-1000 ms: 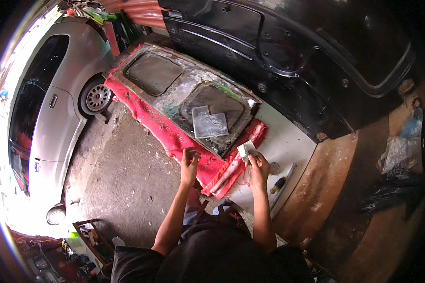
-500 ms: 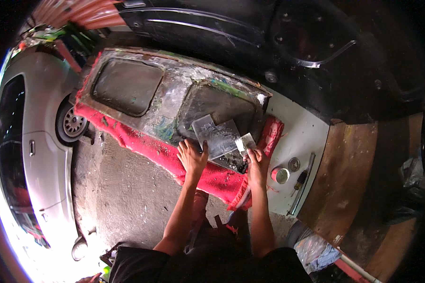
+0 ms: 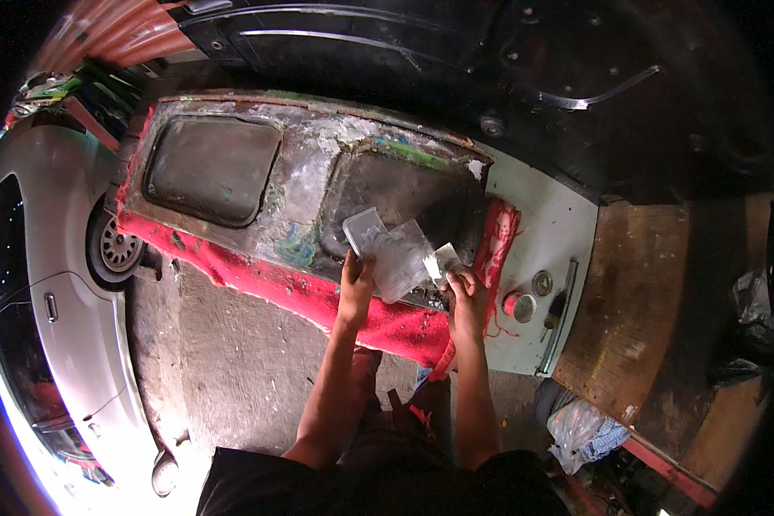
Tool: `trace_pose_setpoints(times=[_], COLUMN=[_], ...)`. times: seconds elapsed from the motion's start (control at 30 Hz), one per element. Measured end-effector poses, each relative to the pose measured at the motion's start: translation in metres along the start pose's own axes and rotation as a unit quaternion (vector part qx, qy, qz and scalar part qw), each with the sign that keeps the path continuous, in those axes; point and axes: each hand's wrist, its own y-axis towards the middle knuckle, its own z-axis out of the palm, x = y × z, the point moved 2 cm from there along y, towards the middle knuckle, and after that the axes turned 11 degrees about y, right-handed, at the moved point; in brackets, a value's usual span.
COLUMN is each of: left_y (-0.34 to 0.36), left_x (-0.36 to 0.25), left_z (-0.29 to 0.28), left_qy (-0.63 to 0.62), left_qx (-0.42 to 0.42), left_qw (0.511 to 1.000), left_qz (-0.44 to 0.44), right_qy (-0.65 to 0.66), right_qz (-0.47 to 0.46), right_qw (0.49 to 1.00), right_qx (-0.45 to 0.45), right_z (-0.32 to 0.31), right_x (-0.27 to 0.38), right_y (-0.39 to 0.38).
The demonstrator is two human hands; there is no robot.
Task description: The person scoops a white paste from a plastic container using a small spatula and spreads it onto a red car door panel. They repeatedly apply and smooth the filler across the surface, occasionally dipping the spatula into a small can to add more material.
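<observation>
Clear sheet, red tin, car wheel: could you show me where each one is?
Clear sheet [image 3: 399, 259]: head view, middle of its flat face.
Red tin [image 3: 517, 306]: head view, on its rim.
Car wheel [image 3: 120, 247]: head view, on its hub.

Panel [image 3: 303, 185] patchy grey, white and green; plastic sheet [image 3: 402, 258] cloudy white; cloth [image 3: 241, 277] red; car [image 3: 82, 335] silver

Bare fingers [image 3: 464, 284] terminate two slender, bare forearms [image 3: 322, 404]. Well below the fingers: a plain black fabric top [image 3: 387, 490] with short, wide sleeves [image 3: 248, 477]. Between fingers and top: dark cloth trousers [image 3: 436, 404], reddish along the left leg.
</observation>
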Motion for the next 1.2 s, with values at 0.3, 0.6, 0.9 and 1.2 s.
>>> trace_pose_setpoints(times=[0.3, 0.6, 0.9, 1.2], left_y=[-0.055, -0.133, -0.176, -0.174], left_x=[-0.082, -0.168, -0.187, -0.182], left_z=[0.017, 0.033, 0.030, -0.014], left_qy=[-0.199, -0.332, -0.336, -0.414], left_qx=[0.098, 0.122, 0.096, 0.079], left_qw=[0.975, 0.935, 0.931, 0.900], left_qz=[-0.032, -0.013, 0.110, 0.110], right_qy=[-0.061, -0.244, -0.378, -0.439], right_qz=[-0.100, -0.339, -0.486, -0.506], right_qw=[0.990, 0.888, 0.685, 0.592], right_qx=[0.083, 0.190, 0.389, 0.449], right_z=[0.061, 0.097, 0.107, 0.122], right_x=[0.069, 0.113, 0.123, 0.124], right_y=[-0.037, -0.084, -0.105, -0.113])
